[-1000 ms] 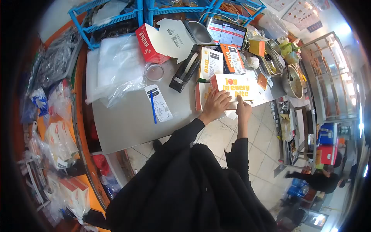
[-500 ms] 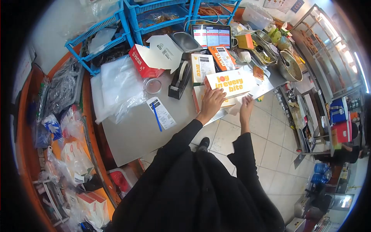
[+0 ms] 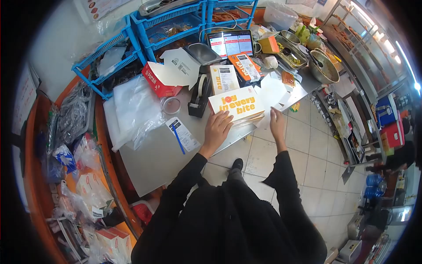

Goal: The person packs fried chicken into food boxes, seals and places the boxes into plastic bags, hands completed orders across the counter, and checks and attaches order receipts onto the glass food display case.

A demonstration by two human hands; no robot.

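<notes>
My left hand rests with spread fingers against the front left corner of a white and yellow "joy in every bite" box. This box lies on top of another box, which it mostly covers. To its right, my right hand has its fingers close together at the lower edge of a white paper. Behind the stack stand a white box with a printed label and an orange "KATSU" box. A black tape dispenser is left of the stack.
An open red box, plastic bags, a clear round lid and a receipt with a blue pen lie on the metal table. A tablet, blue racks and a metal bowl stand farther back.
The top box has shifted left, more squarely over the lower box, with my left hand at its corner. My right hand has moved off the box to the white paper. The view has turned.
</notes>
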